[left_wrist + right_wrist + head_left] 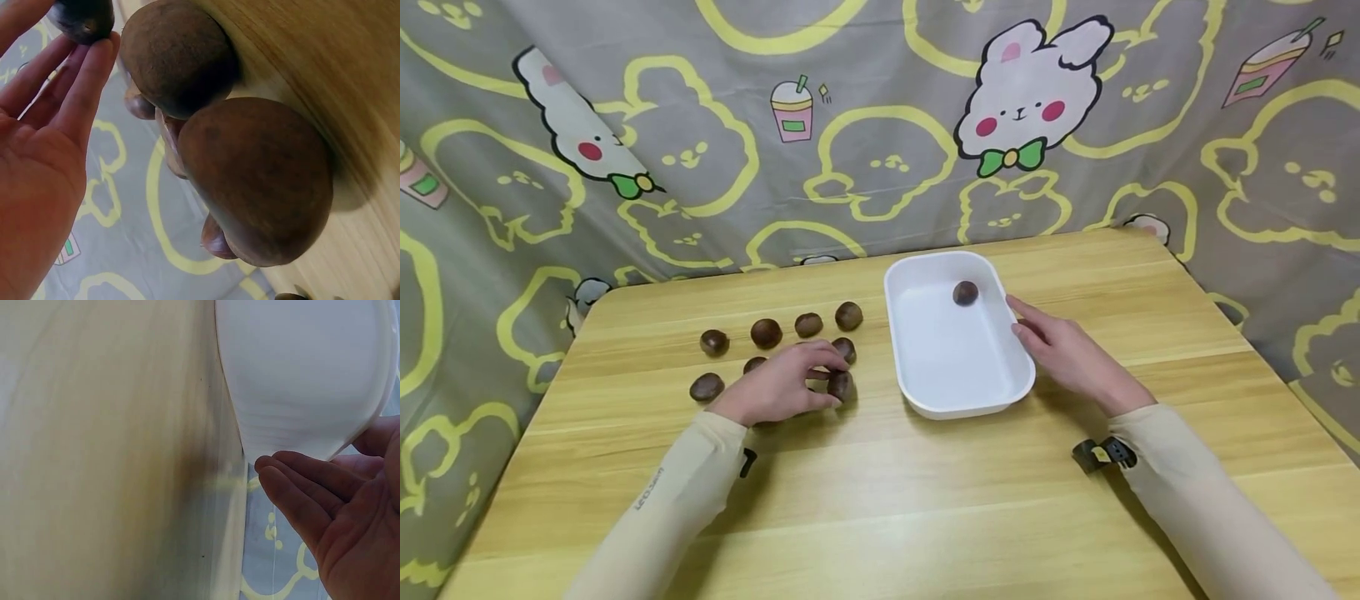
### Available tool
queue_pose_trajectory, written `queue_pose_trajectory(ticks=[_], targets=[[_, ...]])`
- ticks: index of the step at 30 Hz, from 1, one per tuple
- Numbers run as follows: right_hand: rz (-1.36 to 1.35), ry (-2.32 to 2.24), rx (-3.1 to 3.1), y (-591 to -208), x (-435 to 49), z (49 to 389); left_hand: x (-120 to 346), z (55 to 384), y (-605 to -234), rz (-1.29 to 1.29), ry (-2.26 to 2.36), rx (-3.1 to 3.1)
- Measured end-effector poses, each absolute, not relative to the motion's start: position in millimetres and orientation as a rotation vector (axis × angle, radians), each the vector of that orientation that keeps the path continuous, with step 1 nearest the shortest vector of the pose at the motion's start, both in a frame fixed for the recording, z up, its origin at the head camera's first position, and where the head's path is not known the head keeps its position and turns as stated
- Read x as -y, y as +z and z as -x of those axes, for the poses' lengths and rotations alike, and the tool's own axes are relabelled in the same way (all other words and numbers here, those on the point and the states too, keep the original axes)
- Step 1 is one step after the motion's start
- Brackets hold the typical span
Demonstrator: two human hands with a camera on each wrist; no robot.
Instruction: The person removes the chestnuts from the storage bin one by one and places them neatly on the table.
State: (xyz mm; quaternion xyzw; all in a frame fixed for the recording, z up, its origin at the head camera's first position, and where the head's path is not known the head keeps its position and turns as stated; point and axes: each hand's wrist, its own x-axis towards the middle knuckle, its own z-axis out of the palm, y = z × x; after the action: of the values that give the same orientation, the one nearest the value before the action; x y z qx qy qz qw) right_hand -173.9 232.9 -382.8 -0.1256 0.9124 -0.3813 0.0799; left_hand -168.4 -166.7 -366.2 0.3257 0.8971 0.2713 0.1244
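Note:
In the head view my left hand (786, 383) pinches a brown chestnut (840, 386) between thumb and fingertips, at the right side of a loose group of chestnuts. The left wrist view shows this held chestnut (84, 19) at the top edge, only partly in frame. My right hand (1071, 354) touches the right side of a white rectangular tray (958, 410). Its fingers lie fairly straight along the outer wall in the right wrist view, with the thumb by the rim. One chestnut (966, 292) lies inside the tray, near its far right corner.
Several other chestnuts lie on the wooden table (880, 517) left of the tray, such as a chestnut (766, 333) in the back row and a chestnut (707, 387) at the left. The left hand partly hides some. A patterned curtain (887, 158) hangs behind the table.

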Motion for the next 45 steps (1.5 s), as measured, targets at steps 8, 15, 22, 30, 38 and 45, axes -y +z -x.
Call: queue_pose_trajectory(ticks=[8, 15, 22, 30, 38, 45], targets=[[0.380, -1.151, -2.738, -383, -234, 174, 162, 170, -368, -0.892, 0.730, -2.595], [0.387, -1.163, -2.721, -384, -232, 174, 159, 170, -373, -0.888, 0.681, -2.595], [0.381, -1.138, -2.752, -382, -234, 173, 158, 172, -372, -0.902, 0.666, -2.606], [0.384, -1.155, -2.736, -382, -233, 173, 161, 169, -365, -0.890, 0.635, -2.615], [0.389, -1.175, -2.746, -384, -232, 174, 165, 169, -359, -0.885, 0.834, -2.612], [0.381, -1.171, -2.741, -385, -232, 174, 163, 176, -345, -0.849, 0.966, -2.579]])
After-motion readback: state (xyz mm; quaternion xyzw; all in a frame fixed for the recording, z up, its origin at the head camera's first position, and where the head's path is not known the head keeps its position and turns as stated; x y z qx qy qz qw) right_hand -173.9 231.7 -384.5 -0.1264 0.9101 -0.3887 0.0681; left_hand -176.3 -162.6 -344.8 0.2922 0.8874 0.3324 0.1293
